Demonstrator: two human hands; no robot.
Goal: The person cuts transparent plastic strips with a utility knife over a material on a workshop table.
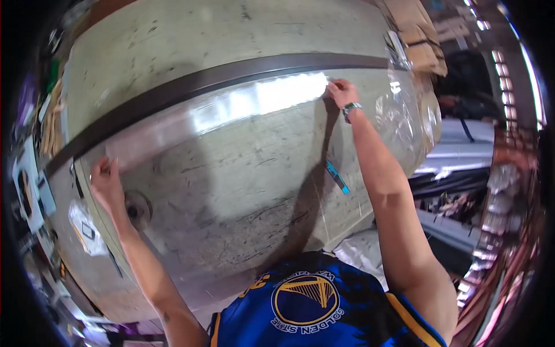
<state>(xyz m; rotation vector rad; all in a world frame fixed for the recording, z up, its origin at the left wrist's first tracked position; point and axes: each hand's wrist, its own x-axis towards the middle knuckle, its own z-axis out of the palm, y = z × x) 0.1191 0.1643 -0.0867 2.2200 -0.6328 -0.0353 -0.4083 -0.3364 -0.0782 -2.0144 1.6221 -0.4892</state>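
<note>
Both ends of the clear strip (217,115) lie far apart, so we stretch wide, right hand (344,94) pinching one, left hand (106,182) at the other, grip unclear, presumably to keep it straight over the worktable (254,173) alongside the dark bar (231,72).

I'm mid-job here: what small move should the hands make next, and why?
Probably nudge both ends of the clear strip together to square it to the dark bar: the left hand and right hand are at its opposite ends, and it runs roughly alongside the bar. Whether they touch, I can't tell.
</note>
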